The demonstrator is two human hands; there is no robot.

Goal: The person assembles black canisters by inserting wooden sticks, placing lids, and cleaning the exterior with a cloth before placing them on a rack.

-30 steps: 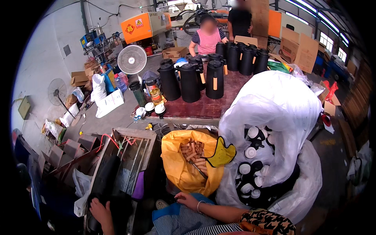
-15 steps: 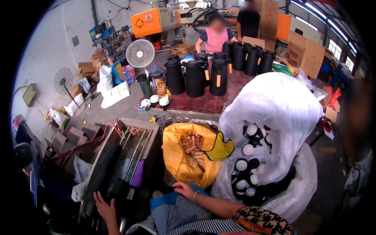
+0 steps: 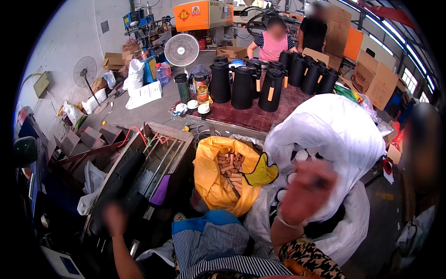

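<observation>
Your right hand (image 3: 309, 193) is raised and blurred in front of the big white sack (image 3: 334, 135) of white caps at about three o'clock — whether its fingers are spread or closed on a cap, you cannot tell. Your left hand (image 3: 114, 218) hangs blurred at eight o'clock over the dark machine frame (image 3: 153, 158), its grip equally unreadable. The yellow bag (image 3: 213, 181) of tan tubes sits open at twelve, just beside the sack. You seem mid-reach between picks — steady the hand, then settle on one piece.
</observation>
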